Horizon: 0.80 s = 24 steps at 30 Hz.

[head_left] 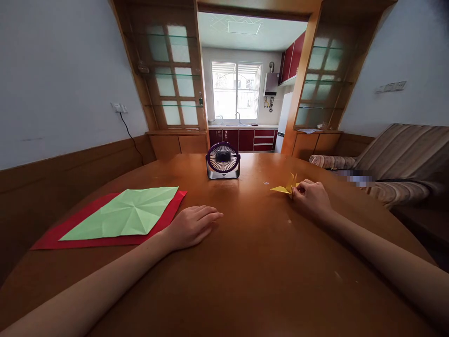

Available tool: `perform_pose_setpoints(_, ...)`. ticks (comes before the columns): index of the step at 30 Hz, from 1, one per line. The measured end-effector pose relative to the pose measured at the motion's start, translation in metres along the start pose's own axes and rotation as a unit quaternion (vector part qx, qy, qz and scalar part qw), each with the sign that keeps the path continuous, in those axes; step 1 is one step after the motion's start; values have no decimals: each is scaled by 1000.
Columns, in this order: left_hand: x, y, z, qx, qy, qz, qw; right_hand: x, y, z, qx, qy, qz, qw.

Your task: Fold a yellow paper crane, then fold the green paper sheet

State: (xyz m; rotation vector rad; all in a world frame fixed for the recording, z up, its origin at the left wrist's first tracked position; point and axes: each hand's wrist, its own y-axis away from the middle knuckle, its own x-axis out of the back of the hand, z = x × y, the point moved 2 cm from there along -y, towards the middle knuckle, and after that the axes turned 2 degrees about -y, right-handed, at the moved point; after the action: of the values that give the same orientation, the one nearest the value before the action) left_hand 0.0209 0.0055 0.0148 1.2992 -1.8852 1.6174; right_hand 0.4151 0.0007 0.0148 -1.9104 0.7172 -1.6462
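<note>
R hand point(311, 199) pinching yellow origami point(285, 187) on table point(252, 262); L hand point(192, 226) flat, open, nr red paper point(56, 236).

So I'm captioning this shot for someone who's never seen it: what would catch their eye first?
Probably the green creased sheet lying on a red sheet at the table's left, with the left hand flat beside it. Then the yellow folded paper pinched in the right hand, and the small fan mid-table behind.

Surface point(252, 262): wood, smooth, semi-gloss varnish. Green sheet point(126, 213) & red sheet point(52, 238): matt paper, green creased. Yellow origami point(286, 187): paper. Desk fan point(223, 160): glossy purple plastic, metal-look base.
</note>
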Motion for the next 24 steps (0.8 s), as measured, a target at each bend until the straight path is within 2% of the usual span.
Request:
perform_pose_setpoints(6, 0, -1, 0, 5, 0, -4, 1000, -2, 0, 3, 14, 19, -11, 1000)
perform_pose_setpoints(17, 0, -1, 1, 2, -4, -10, 1000, 2, 0, 1, -25, -7, -25, 999)
perform_pose_setpoints(24, 1, -2, 2, 9, -3, -9, 1000, -3, 1, 5, 13, 21, -12, 1000)
